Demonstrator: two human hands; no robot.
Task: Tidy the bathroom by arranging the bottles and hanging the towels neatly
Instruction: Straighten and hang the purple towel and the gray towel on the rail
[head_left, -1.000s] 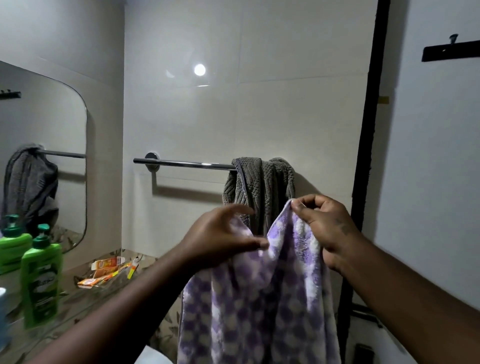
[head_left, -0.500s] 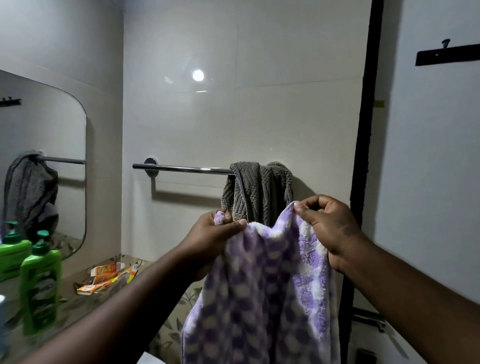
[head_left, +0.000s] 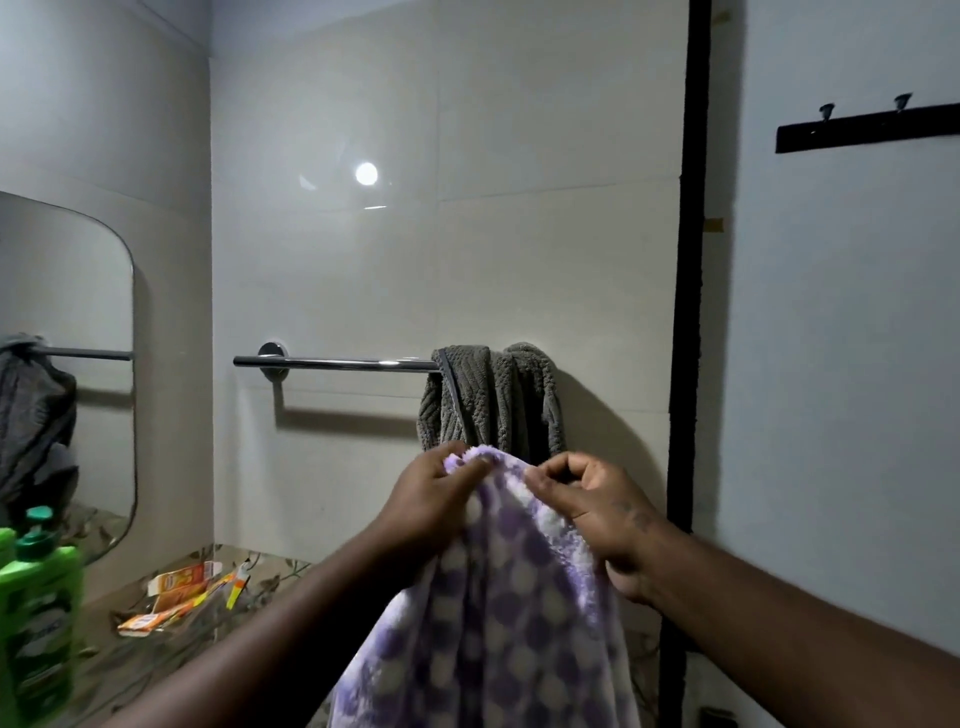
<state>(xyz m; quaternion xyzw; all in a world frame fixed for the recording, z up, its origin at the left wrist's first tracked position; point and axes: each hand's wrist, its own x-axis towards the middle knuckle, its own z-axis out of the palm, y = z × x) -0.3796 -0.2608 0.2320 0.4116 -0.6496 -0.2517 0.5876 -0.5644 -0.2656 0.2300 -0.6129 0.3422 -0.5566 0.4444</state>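
I hold a purple-and-white checked towel (head_left: 498, 613) up in front of me by its top edge. My left hand (head_left: 431, 499) pinches the left part of that edge and my right hand (head_left: 597, 514) grips the right part, the two hands close together. Behind them a chrome towel rail (head_left: 332, 364) is fixed to the tiled wall. A grey ribbed towel (head_left: 493, 400) hangs bunched at the rail's right end. A green pump bottle (head_left: 39, 618) stands at the left edge on the counter.
A patterned counter (head_left: 171, 654) at lower left carries orange cartons and tubes (head_left: 182, 592). A mirror (head_left: 67, 364) hangs on the left wall. A black vertical frame (head_left: 688, 312) and a black hook strip (head_left: 867, 127) are on the right.
My hands have drawn closer together along the towel's top edge and sit lower in view. The view has tilted upward, showing more wall and the hook strip.
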